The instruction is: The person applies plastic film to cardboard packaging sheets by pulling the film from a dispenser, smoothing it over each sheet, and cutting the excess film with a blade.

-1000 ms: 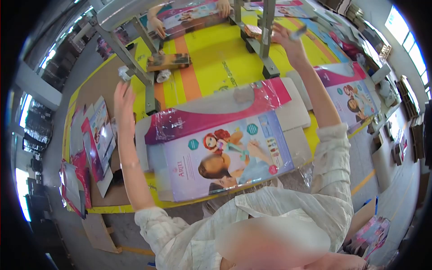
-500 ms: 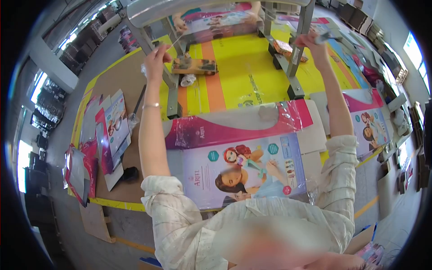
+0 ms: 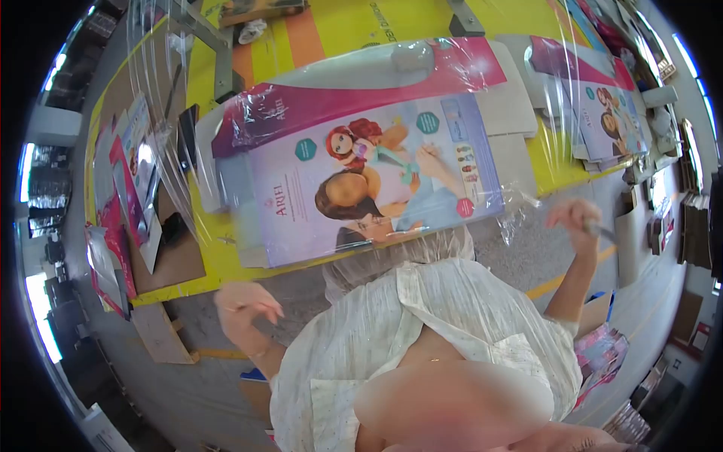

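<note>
My left hand (image 3: 247,307) is at the near left, below the table edge, with its fingers bent in a pinch around the clear plastic film. The clear plastic film (image 3: 162,143) spreads in shiny streaks over the table and down to my shirt. Out to the right, my right hand (image 3: 578,221) is closed around a slim grey blade-like tool (image 3: 605,233), blurred by motion. Between the hands lies a flat printed carton (image 3: 444,177) with a doll picture and the word Ariel. Its pink upper panel (image 3: 241,124) has a clear window.
A metal frame leg (image 3: 227,71) stands on the yellow table (image 3: 339,47). Another printed carton (image 3: 602,113) lies at the right. Pink and white packaging pieces (image 3: 132,177) and a dark object (image 3: 175,226) are at the left. A crumpled white wad (image 3: 252,31) lies at the back.
Both hands have come down from the roll at the frame toward my body, drawing film over the carton. The view has tilted downward. The tool is still in my right hand.
</note>
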Demonstrator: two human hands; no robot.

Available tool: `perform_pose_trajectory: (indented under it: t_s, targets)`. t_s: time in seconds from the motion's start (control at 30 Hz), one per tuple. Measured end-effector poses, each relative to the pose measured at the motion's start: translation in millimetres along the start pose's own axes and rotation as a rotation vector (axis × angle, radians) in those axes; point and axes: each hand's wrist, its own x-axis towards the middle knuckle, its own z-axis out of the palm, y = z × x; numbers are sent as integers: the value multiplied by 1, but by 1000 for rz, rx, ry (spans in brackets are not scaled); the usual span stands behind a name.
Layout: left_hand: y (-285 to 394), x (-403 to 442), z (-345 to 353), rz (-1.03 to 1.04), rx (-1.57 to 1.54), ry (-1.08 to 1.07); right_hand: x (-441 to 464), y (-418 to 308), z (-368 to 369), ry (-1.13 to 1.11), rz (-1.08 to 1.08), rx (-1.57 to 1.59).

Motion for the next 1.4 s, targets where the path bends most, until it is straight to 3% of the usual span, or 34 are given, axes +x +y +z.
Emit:
perform_pose_trajectory:
  t_s: [0.03,0.07,0.13,0.17,0.27,0.37,0.43,0.53,0.63,0.77,0.87,0.97,1.17,1.4]
  targets:
    - [-14,-13,4,-128,-213,-121,-20,8,6,59,60,-82]
    - [-24,-19,6,-293,-162,-145,-38,17,12,126,115,-170]
    - [-53,-28,14,-534,0,24,-54,42,21,240,180,-241]
    - [-70,-31,23,-607,110,220,-53,54,27,292,208,-247]
    - [-65,-6,41,-646,260,514,-46,95,29,350,169,-280]
    - [-69,-12,17,-737,471,488,-33,84,39,450,283,-125]
    - [-58,-13,-1,-747,423,493,-36,77,8,492,437,-256]
    - [-24,-17,-40,-798,545,494,-11,51,-50,608,403,-337]
    - [20,5,-73,-727,637,627,52,-7,-51,676,287,-616]
    - [54,83,-105,-260,695,725,166,-69,-16,475,92,-1027]
    - [69,158,-116,-47,502,675,262,-114,99,124,-131,-1079]
    - [77,225,-127,28,272,624,324,-134,207,-16,-492,-1212]
    - [77,310,-139,89,-91,510,346,-170,251,-192,-378,-1134]
    - [75,310,-137,94,-130,559,358,-165,249,-204,-411,-1188]
